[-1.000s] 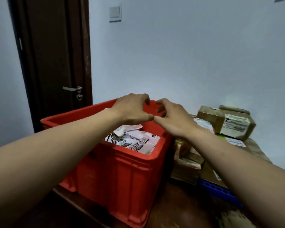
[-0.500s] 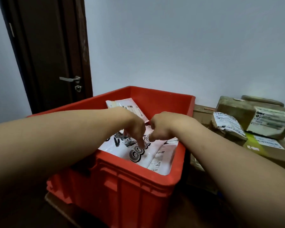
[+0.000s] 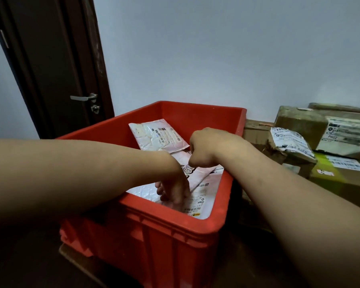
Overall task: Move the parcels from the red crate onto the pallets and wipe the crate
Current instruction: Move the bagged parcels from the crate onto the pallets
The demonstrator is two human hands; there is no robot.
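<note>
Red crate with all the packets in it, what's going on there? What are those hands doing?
A person has both hands in the red crate, probably to lift parcels out. The right hand is curled and seems to pinch the printed parcel in the middle. The left hand reaches down onto the near white parcel; its grip is too blurred to tell. The far white parcel leans at the back wall. Cardboard boxes sit stacked to the crate's right.

A small parcel-sorting room behind a dark wooden door (image 3: 56,69) with a lever handle (image 3: 82,98): a red crate (image 3: 175,231) of labelled mailers (image 3: 156,135) stands by a plain pale wall (image 3: 216,48), with taped cardboard parcels (image 3: 299,121) bearing shipping labels stacked just beside it.
</note>
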